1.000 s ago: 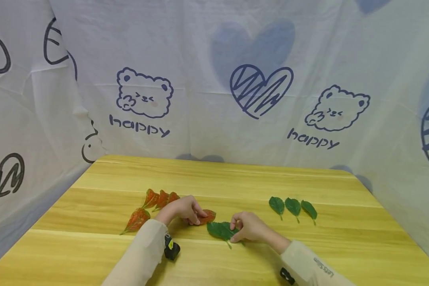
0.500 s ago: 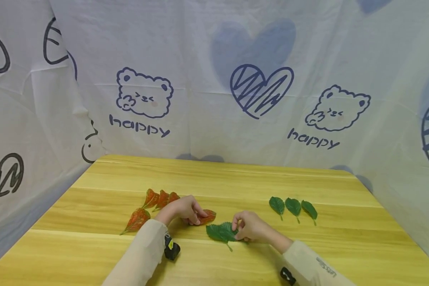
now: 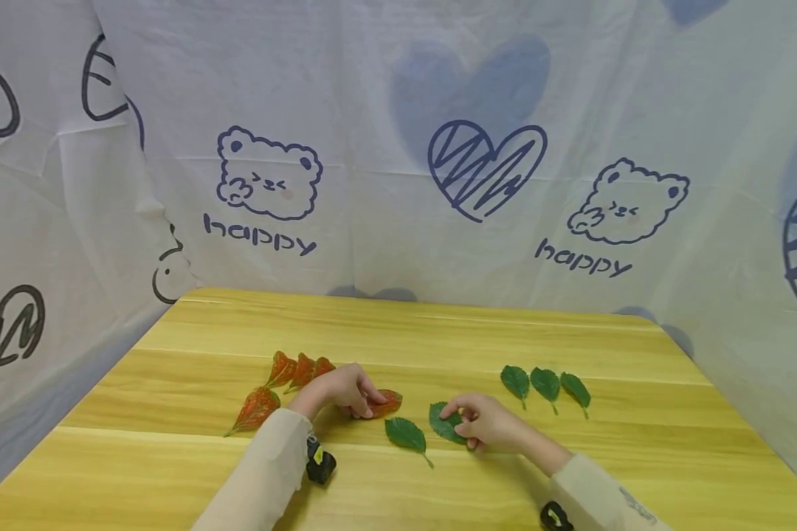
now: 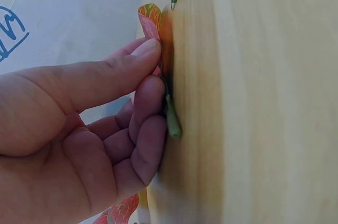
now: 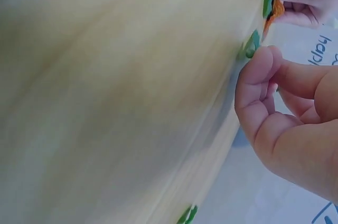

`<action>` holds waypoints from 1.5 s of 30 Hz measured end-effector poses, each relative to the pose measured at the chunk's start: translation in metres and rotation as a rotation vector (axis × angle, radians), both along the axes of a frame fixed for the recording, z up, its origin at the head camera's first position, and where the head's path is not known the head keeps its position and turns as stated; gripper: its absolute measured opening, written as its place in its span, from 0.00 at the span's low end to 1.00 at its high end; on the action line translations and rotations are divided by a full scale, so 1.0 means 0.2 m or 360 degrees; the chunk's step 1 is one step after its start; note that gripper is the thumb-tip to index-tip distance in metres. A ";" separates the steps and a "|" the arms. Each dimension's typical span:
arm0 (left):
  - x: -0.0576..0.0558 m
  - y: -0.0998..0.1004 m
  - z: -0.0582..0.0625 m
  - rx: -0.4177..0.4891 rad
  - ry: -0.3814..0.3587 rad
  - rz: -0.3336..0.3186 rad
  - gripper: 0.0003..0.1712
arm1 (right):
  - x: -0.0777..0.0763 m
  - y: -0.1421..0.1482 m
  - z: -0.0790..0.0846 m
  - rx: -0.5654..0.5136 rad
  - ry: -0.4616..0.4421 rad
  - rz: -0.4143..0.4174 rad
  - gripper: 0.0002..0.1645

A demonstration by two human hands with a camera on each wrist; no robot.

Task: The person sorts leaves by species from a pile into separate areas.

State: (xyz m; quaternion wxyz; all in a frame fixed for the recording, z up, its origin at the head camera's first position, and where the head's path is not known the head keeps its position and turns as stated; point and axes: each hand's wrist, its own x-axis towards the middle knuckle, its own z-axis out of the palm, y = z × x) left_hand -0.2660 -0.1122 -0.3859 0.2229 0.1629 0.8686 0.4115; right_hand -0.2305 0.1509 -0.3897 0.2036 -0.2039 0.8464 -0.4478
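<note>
My left hand (image 3: 342, 389) pinches a red leaf (image 3: 389, 403) low over the table. In the left wrist view, the thumb and curled fingers grip that leaf (image 4: 150, 20) near its green stem (image 4: 173, 121). Just right of it, a green leaf (image 3: 405, 434) lies loose on the wood, stem toward me. My right hand (image 3: 493, 424) pinches the edge of another green leaf (image 3: 442, 421), its stem hidden by the fingers. In the right wrist view, the tip of this leaf (image 5: 252, 44) shows beyond the fingertips.
Several red leaves (image 3: 255, 408) lie left on the wooden table (image 3: 398, 487), some partly behind my left wrist. Three green leaves (image 3: 544, 383) stand in a row at the right. A printed white cloth (image 3: 372, 221) hangs behind and at the sides.
My right hand has moved right with its green leaf, drawing it apart from the other green leaf, which now lies alone. The left hand has kept its hold and place.
</note>
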 end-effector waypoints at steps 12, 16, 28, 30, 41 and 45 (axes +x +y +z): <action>0.00 0.00 0.00 -0.0011 0.0009 -0.0015 0.15 | 0.01 0.16 0.02 -0.0184 -0.0159 -0.0037 0.30; 0.00 0.00 0.00 -0.0013 0.0011 -0.0011 0.15 | 0.02 0.22 0.02 -0.0212 -0.0210 -0.0087 0.31; 0.00 0.00 -0.01 -0.0019 0.0005 -0.0002 0.15 | 0.06 0.36 0.03 -0.0197 -0.0206 -0.0167 0.33; 0.00 0.00 -0.01 -0.0018 0.0009 -0.0003 0.14 | 0.07 0.38 0.02 -0.0196 -0.0207 -0.0174 0.33; -0.01 -0.01 0.00 -0.0001 -0.0003 -0.0019 0.14 | 0.07 0.47 0.01 -0.0199 -0.0281 -0.0193 0.33; -0.01 -0.01 -0.01 -0.0004 -0.0002 -0.0025 0.14 | 0.07 0.49 0.01 -0.0151 -0.0282 -0.0226 0.31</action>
